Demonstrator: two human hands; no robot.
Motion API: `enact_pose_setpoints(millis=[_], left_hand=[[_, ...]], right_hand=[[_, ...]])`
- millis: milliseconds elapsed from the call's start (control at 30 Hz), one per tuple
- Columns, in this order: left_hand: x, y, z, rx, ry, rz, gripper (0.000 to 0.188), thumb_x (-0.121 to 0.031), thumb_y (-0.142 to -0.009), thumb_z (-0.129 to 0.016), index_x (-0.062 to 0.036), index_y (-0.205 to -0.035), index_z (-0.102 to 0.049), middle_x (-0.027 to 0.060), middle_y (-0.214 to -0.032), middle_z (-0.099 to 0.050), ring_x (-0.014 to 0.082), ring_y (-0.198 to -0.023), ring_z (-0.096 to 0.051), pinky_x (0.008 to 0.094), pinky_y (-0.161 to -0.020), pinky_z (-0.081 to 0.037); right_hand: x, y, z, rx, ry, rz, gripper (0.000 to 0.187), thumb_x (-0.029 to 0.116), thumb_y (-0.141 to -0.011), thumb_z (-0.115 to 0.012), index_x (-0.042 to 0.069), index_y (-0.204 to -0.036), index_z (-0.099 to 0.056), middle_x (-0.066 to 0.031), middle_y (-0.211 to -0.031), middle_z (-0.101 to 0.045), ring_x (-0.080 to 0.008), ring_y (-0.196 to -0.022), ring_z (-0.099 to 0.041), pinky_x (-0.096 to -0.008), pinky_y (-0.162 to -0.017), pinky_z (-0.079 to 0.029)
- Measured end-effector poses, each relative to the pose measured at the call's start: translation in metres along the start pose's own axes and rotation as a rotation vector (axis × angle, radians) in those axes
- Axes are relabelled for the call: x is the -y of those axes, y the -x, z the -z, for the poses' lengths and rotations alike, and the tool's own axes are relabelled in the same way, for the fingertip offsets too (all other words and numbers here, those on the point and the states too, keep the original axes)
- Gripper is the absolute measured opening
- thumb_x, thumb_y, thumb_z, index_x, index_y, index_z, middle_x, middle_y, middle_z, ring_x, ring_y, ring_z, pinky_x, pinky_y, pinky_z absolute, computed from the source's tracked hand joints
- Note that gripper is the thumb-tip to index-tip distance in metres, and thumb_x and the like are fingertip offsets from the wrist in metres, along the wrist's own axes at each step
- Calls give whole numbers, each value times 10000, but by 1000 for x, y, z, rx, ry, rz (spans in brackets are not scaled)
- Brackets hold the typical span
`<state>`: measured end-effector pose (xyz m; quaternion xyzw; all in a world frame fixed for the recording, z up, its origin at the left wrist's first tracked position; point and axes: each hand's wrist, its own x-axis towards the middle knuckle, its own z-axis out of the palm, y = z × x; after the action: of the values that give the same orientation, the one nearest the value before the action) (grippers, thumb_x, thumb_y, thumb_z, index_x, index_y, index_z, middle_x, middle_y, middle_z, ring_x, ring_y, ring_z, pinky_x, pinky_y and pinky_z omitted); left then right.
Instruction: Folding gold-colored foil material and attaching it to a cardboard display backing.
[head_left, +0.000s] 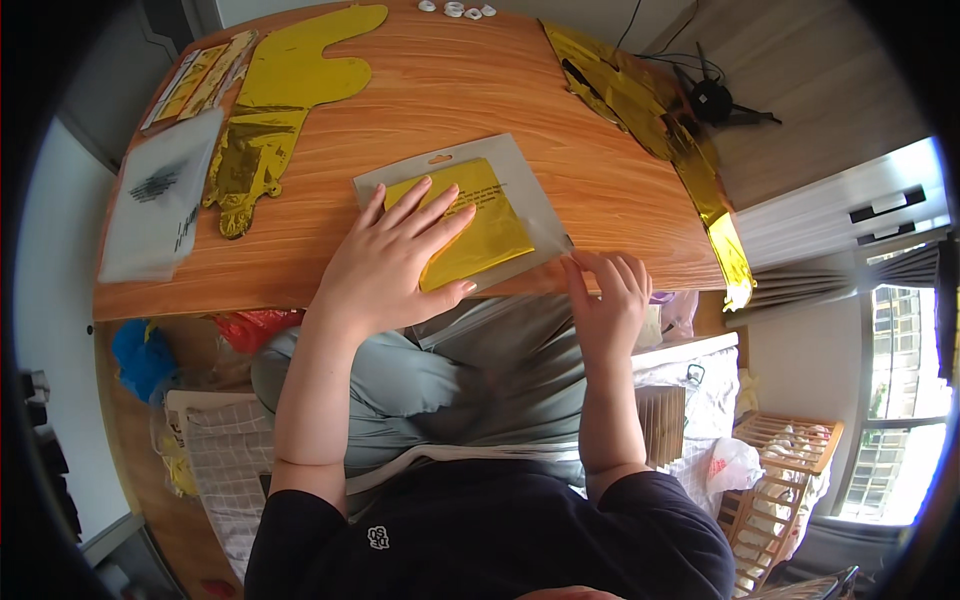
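Note:
A clear plastic bag (pixel 525 175) with a hang hole lies near the table's front edge. Inside it, or under its film, is a flat folded square of gold foil (pixel 500 235) with small dark print. My left hand (pixel 395 245) rests flat on the square, fingers spread, pressing it to the table. At the bag's lower right corner, my right hand (pixel 612 290) pinches the film between thumb and fingers. Part of the square is hidden under my left hand.
Flat gold foil balloons lie at the back left (pixel 290 70) and along the right edge (pixel 640 90). A stack of clear bags (pixel 155 200) sits at the left, below printed cards (pixel 200 75). Small white rolls (pixel 455 10) are at the far edge; a black router (pixel 712 100) stands at the right.

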<state>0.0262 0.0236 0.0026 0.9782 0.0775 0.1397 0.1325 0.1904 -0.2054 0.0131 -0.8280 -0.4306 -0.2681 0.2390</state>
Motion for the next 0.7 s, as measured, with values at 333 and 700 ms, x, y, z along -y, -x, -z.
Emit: enact_pose_setpoints(millis=[333, 700], left_hand=[[-1, -1, -1, -32, 5, 49, 746, -636, -986, -544, -189, -1580, -479, 94, -1662, -427, 305, -1576, -315, 579, -1294, -200], [2, 2, -2, -94, 70, 7, 676, -577, -1018, -526, -168, -1556, -510, 109, -1631, -468, 320, -1553, -358, 591, -1281, -219]], right_hand=[[5, -16, -13, 36, 23, -39, 200, 180, -821, -861, 112, -985, -769, -21, -871, -735, -253, -901, -667, -392, -889, -474], [41, 14, 5, 293, -339, 427, 302, 162, -846, -812, 61, -1125, -757, -86, -1190, -726, -308, -1072, -687, -460, -918, -522]])
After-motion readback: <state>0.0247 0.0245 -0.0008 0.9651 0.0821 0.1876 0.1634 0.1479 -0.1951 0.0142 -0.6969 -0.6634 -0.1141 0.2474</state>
